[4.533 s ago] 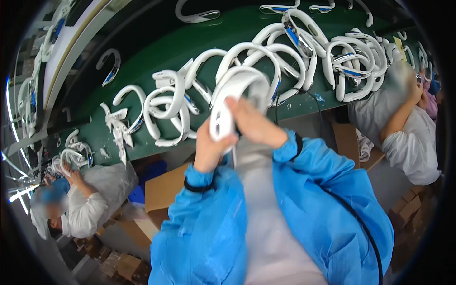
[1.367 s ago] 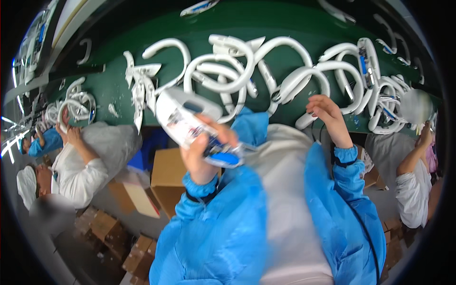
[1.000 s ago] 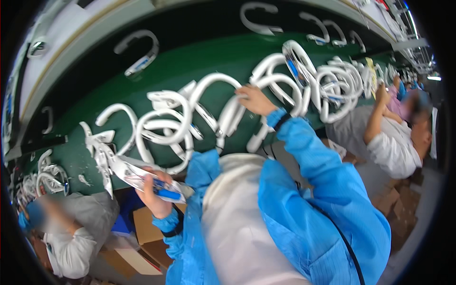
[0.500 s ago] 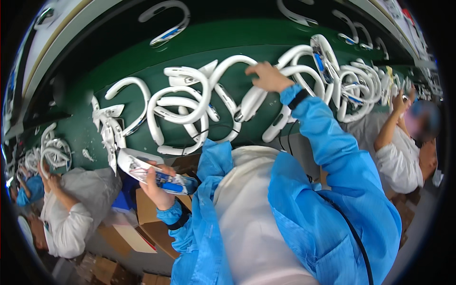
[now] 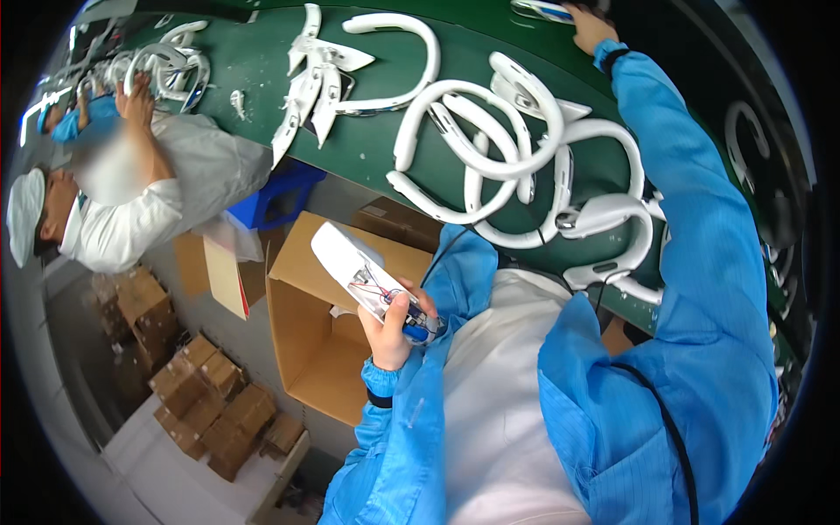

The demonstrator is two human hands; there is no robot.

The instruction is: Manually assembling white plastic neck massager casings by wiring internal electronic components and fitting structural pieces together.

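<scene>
My left hand (image 5: 391, 337) grips an opened white plastic housing (image 5: 352, 267), held above a cardboard box. Red and dark wires, a circuit board and a blue part show inside it, close to my thumb. Stretched out to the far upper right, my right hand (image 5: 591, 30) has its fingers closed at the end of a white curved piece with a blue strip (image 5: 542, 11); the fingertips are partly cut off by the picture's edge. On the green bench (image 5: 262, 79), several white C-shaped neck-worn units (image 5: 490, 166) lie overlapping between my arms.
White shell pieces (image 5: 319, 79) are heaped on the bench's left part. An open cardboard box (image 5: 289, 324) stands below the bench, near a blue bin (image 5: 278, 197). At the left, a co-worker in white (image 5: 131, 210) handles similar units. Stacked cartons (image 5: 210, 394) sit lower left.
The view has swung to the right. My right hand has gone from over the bench units to the far side, onto a white curved piece. My left hand still holds the housing.
</scene>
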